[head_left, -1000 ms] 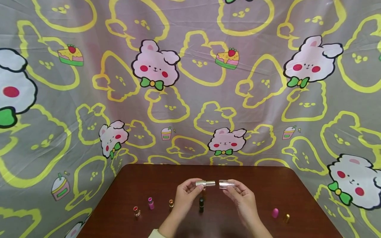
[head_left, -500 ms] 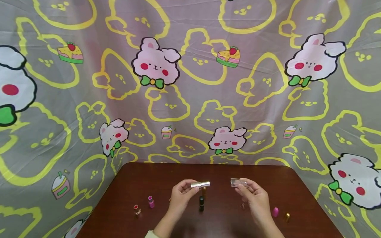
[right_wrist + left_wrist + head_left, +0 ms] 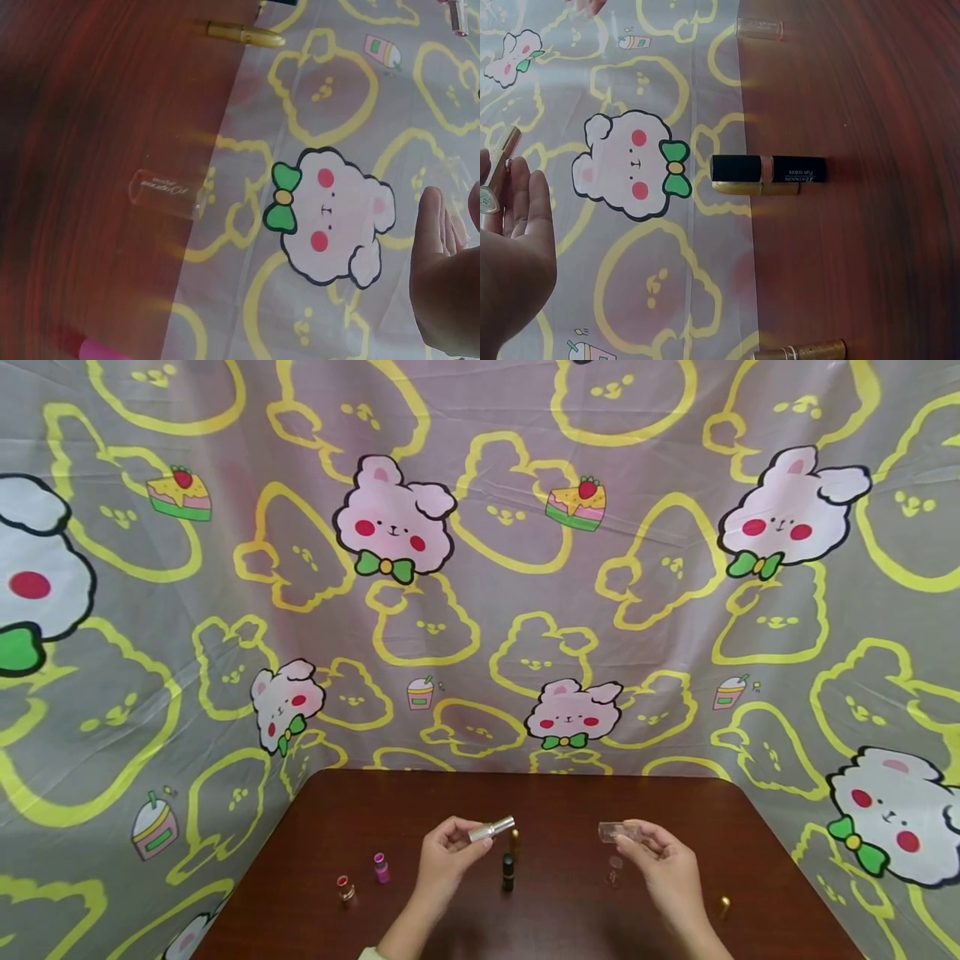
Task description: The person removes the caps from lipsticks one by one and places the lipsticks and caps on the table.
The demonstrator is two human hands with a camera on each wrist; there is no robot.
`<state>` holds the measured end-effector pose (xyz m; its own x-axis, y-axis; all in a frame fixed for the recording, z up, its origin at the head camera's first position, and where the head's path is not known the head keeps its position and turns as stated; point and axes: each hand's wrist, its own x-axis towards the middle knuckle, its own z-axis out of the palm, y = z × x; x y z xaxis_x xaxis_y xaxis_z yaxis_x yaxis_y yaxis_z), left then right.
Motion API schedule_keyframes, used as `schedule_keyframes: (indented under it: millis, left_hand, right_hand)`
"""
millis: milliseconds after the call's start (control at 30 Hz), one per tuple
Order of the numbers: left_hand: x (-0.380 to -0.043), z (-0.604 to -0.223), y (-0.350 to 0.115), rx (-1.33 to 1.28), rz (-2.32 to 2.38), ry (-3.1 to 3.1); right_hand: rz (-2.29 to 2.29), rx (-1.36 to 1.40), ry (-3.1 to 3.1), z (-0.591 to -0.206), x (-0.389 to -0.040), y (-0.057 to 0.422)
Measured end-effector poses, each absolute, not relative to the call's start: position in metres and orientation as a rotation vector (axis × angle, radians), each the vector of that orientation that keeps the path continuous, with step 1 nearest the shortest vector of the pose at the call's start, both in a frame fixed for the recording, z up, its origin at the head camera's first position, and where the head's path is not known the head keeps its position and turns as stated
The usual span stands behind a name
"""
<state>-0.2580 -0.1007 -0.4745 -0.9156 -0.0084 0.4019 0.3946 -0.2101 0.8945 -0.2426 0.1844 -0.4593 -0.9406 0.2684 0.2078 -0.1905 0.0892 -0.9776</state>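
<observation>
My left hand [image 3: 444,860] pinches a silver lipstick tube [image 3: 491,829] between thumb and fingers, its end tilted up to the right. In the left wrist view that lipstick tube [image 3: 502,154] is partly cut off by the frame's edge. My right hand [image 3: 670,862] pinches a clear lipstick cap [image 3: 611,832] above the right part of the table. A wide gap separates the two hands. Between them on the table stand a black lipstick [image 3: 508,873] and, right behind it, a gold lipstick [image 3: 515,841]. Another clear cap [image 3: 615,871] stands beside my right hand.
At the left of the brown table [image 3: 555,927] stand an uncapped magenta lipstick [image 3: 381,868] and a red one with a gold base [image 3: 345,888]. A gold cap [image 3: 724,906] stands at the right. A pink cap [image 3: 103,351] shows in the right wrist view. Patterned cloth surrounds the table.
My hands have drawn apart, the left with the silver lipstick tube moving left, the right with the clear cap moving right. The lipstick tube has tilted upward. My right arm now hides the pink cap.
</observation>
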Motion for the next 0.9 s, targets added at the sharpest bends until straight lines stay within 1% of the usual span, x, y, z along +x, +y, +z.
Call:
schedule_keyframes:
  millis: [167,367,533,667,767,800,900]
  left_hand:
    - [-0.259,-0.479,-0.105,-0.484,-2.185,-1.768]
    - [-0.26,-0.478,-0.11,-0.441,-2.232,-1.793]
    - [-0.256,-0.472,-0.113,-0.417,-2.261,-1.875]
    - [-0.253,-0.47,-0.115,-0.415,-2.247,-1.911]
    - [-0.259,-0.48,-0.117,-0.435,-2.227,-1.908]
    - [-0.269,-0.497,-0.119,-0.507,-2.203,-1.871]
    - [-0.268,-0.498,-0.12,-0.489,-2.199,-1.888]
  right_hand:
    - [1.769,-0.075,-2.161,-0.465,-0.241,0.189]
    - [1.696,-0.046,-2.176,-0.474,-0.245,0.197]
    - [1.595,-0.089,-2.262,-0.48,-0.246,0.205]
    - [1.409,-0.126,-2.404,-0.484,-0.245,0.212]
    - [1.286,-0.117,-2.477,-0.487,-0.246,0.215]
    - [1.262,-0.116,-2.494,-0.488,-0.246,0.216]
    - [1.209,-0.091,-2.529,-0.493,-0.248,0.217]
